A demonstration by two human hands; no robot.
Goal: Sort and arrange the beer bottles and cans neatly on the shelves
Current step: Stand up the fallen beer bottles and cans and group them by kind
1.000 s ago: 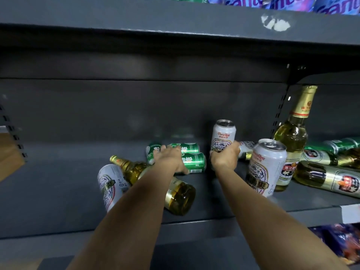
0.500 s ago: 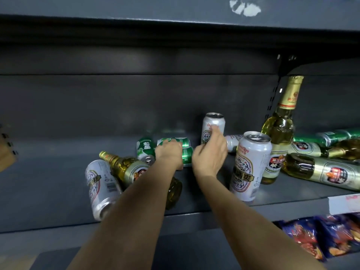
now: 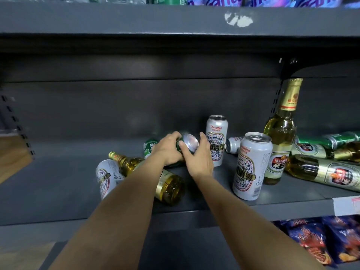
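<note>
Both of my hands grip one green can [image 3: 188, 143] lifted off the dark shelf [image 3: 58, 182], its silver end facing me. My left hand [image 3: 168, 149] wraps its body from the left and my right hand [image 3: 198, 158] pinches its end from the right. Another green can [image 3: 149, 148] lies behind my left hand. Two white cans stand upright, one at the back [image 3: 216, 139] and one at the front [image 3: 251, 166]. A white can [image 3: 106, 177] and a gold bottle [image 3: 167, 184] lie under my left forearm. An upright bottle [image 3: 280, 133] stands to the right.
Further right, several bottles and green cans [image 3: 321, 158] lie in a heap. A small white can [image 3: 232, 145] lies behind the front white can. Snack bags [image 3: 311, 242] fill the shelf below at the right. The upper shelf [image 3: 175, 18] overhangs closely. The shelf's left half is bare.
My right hand let go of the upright white can at the back and moved left onto the green can. My left hand raised that green can off the shelf.
</note>
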